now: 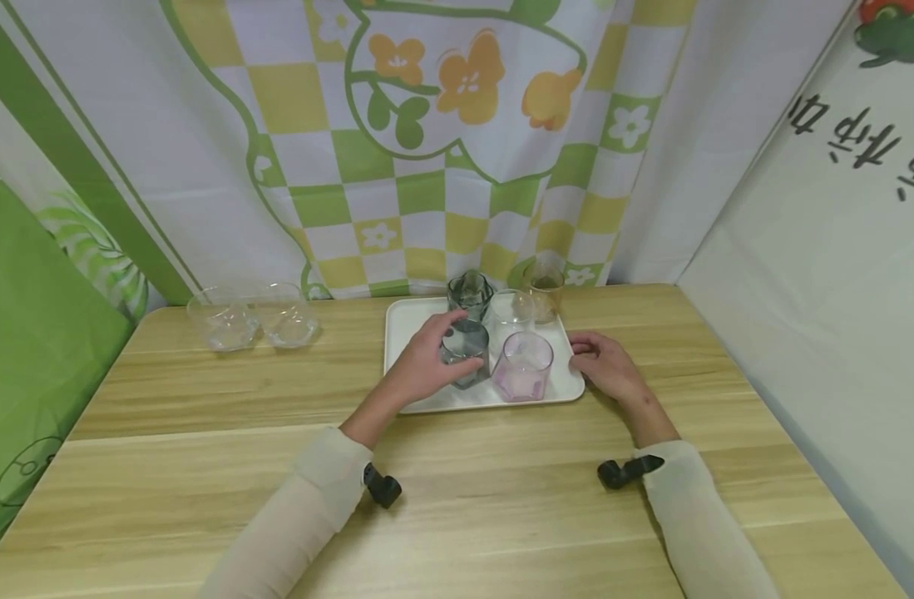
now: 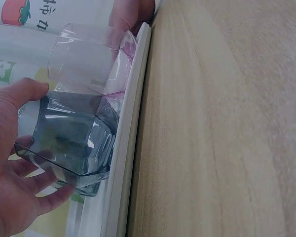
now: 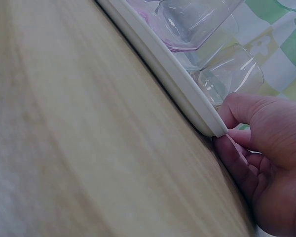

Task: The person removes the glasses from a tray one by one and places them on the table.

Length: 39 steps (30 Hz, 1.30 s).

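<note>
A white tray (image 1: 427, 405) holds several drinking glasses. My left hand (image 1: 424, 359) has its thumb and fingers curled around the rim of a grey glass (image 1: 467, 370) at the tray's front; the left wrist view shows the thumb (image 2: 32, 90) on one side and the fingers opposite. Beside that glass stands a pink glass (image 1: 524, 378). Behind them are a dark fluted glass (image 1: 469, 293), a clear glass (image 1: 511, 308) and an amber glass (image 1: 546, 291). At the tray's right edge, my right hand (image 1: 610, 366) pinches the rim between thumb and fingers (image 3: 234, 163).
Two clear glasses (image 1: 232, 329) stand close together at the back left of the wooden table (image 1: 494, 499). A patterned curtain (image 1: 427, 191) hangs along the back edge, with a white wall panel (image 1: 823, 249) to the right and a green one at left.
</note>
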Tool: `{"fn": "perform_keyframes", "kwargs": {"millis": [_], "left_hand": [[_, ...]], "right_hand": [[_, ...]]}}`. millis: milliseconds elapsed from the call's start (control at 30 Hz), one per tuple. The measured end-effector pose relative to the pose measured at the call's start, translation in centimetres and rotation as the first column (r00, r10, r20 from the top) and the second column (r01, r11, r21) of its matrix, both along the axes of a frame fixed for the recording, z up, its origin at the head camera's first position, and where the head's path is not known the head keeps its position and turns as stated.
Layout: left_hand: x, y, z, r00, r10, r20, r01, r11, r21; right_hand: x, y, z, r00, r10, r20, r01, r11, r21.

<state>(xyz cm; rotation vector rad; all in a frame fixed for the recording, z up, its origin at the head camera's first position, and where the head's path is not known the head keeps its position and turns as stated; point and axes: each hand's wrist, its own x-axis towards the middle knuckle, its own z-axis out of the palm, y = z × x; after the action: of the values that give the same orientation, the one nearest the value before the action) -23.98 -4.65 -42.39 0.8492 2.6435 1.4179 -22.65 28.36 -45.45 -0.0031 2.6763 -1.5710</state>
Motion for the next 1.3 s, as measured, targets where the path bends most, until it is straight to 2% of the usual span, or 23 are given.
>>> {"fn": "perform_keyframes", "kwargs": {"millis": [167,300,500,867,1167,1300], "left_hand": [[-0.1,0.0,0.0,1.0,-0.002,0.009,0.002,1.0,-0.008],[-0.1,-0.1,-0.2,1.0,-0.008,0.013,0.008,1.0,-0.016],[-0.1,-0.1,-0.3,1.0,-0.014,0.001,0.014,1.0,-0.011],[0.0,0.2,-0.4,1.0,0.022,-0.017,-0.022,1.0,-0.001],[0.0,0.4,0.2,0.998,0.053,-0.024,-0.053,0.998,-0.012],[0.0,0.1,0.7,0.997,0.061,-0.048,-0.061,0.998,-0.008]], "right_hand": [[0.1,-0.1,0.4,1.0,0.002,0.011,-0.002,1.0,-0.002],[-0.4,0.3,-0.6,1.0,-0.001,0.005,0.002,1.0,-0.005],[-0.3,0.4,-0.6,1.0,0.0,0.009,0.0,1.0,-0.01],[-0.4,0.4,-0.7,1.0,-0.001,0.012,0.001,1.0,-0.004],[-0.3,0.5,-0.6,1.0,-0.006,0.008,0.006,1.0,-0.001],[-0.3,0.4,-0.6,1.0,-0.002,0.01,0.002,1.0,-0.003]]}}
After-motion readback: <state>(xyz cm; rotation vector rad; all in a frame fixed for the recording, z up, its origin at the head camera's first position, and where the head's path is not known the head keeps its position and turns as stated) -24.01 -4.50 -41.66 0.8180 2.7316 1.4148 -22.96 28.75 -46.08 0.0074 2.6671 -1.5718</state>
